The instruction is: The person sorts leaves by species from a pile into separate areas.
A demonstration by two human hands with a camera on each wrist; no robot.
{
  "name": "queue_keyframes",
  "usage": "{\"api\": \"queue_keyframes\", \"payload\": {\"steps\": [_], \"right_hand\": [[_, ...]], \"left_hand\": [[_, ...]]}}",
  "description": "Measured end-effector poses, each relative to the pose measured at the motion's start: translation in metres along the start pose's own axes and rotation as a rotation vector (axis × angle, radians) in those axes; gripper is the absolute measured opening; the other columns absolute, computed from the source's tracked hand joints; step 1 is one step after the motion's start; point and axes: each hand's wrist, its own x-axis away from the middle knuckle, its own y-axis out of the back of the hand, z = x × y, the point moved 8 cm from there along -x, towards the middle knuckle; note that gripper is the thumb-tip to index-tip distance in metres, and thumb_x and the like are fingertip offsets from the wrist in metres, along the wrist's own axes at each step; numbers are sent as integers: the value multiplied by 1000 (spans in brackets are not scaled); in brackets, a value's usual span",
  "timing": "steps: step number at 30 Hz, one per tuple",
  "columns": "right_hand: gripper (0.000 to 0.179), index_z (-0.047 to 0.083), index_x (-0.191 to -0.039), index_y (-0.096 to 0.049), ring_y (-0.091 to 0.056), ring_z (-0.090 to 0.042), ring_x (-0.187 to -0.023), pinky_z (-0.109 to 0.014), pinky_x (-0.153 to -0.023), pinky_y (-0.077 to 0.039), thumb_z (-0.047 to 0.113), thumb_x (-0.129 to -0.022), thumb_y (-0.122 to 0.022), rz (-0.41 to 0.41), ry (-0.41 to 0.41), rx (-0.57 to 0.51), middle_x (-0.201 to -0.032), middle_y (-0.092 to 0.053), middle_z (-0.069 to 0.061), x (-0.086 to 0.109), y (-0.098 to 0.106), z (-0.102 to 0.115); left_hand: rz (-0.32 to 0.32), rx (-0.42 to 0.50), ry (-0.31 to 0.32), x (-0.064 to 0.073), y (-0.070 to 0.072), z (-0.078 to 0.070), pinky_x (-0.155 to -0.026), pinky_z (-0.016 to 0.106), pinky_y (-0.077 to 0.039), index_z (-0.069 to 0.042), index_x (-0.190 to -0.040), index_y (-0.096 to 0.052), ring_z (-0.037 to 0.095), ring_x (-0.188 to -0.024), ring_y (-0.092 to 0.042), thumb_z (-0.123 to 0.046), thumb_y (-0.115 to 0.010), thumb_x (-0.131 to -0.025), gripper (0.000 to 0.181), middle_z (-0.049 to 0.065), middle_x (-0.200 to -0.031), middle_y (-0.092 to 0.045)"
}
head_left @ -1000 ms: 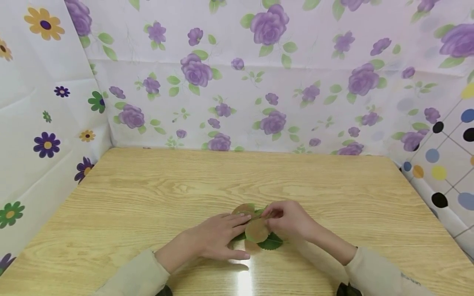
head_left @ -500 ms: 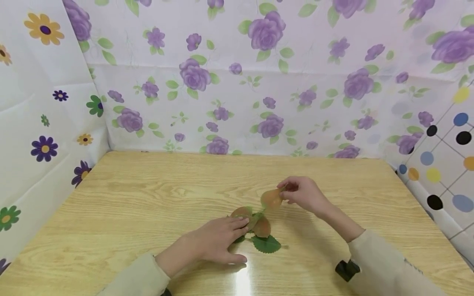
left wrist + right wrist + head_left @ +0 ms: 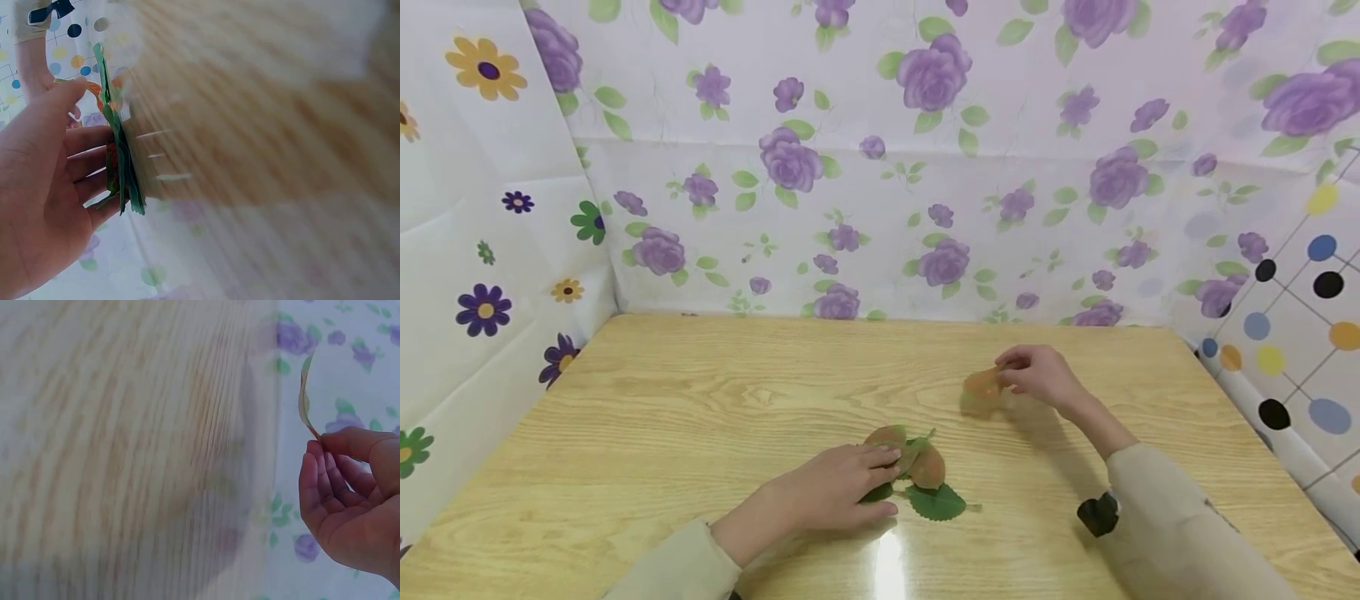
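A small pile of leaves (image 3: 928,467), orange-brown and green, lies on the table near its front middle. Fingers of my left hand (image 3: 838,490) rest on the pile's left side, fairly straight, and hide part of it. In the left wrist view the left hand (image 3: 56,181) touches the leaves (image 3: 122,156) edge-on. A dark green leaf (image 3: 937,502) with a toothed edge sticks out at the front. Up and to the right, my right hand (image 3: 1045,379) pinches an orange leaf (image 3: 981,385) by its stem end, thumb against fingers, as the leaf (image 3: 304,394) shows in the right wrist view.
The wood-grain table (image 3: 737,400) has a glossy top with a bright reflection at the front. A purple-flowered sheet (image 3: 880,200) hangs behind it. A daisy-patterned sheet (image 3: 497,250) borders the left, a dotted one (image 3: 1300,367) the right.
My right hand has lifted an orange leaf off the pile and carried it away from me and to the right. The left hand has stayed on the pile.
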Motion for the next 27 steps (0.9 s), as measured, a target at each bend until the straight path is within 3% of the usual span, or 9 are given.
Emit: {"api": "queue_keyframes", "payload": {"steps": [7,14,23,27], "right_hand": [[29,-9,-115,-61,-61,-31,-98,-42,-82,-55,10,-94,-62,-49,-61,-51,-109,-62,-21,-12,17,-20],[31,-10,-117,-60,-61,-25,-99,-38,-84,-54,11,-94,-62,-84,-105,-94,-114,-62,-20,-22,27,-42],[31,-9,-124,-58,-56,-33,-109,-31,-79,-52,7,-98,-55,-102,-111,-41,-130,-54,-27,-30,35,-63],[33,-9,-125,-58,-55,-37,-112,-35,-82,-51,9,-97,-57,-129,-95,10,-125,-57,-27,-33,37,-67]], "left_hand": [[-36,-32,-6,0,2,-2,-101,35,-43,-3,-128,-62,24,-127,-49,-31,-52,-100,41,13,-137,-53],[-59,-37,-26,-1,-1,-2,-99,34,-45,-2,-124,-64,23,-125,-51,-29,-56,-99,38,13,-135,-55],[-157,-115,-96,-5,4,-3,-90,25,-50,-6,-114,-70,19,-112,-60,-13,-65,-93,23,10,-126,-62],[-164,-101,-101,-5,4,-2,-89,26,-50,-6,-113,-71,19,-112,-61,-12,-65,-93,22,10,-125,-62]]}}
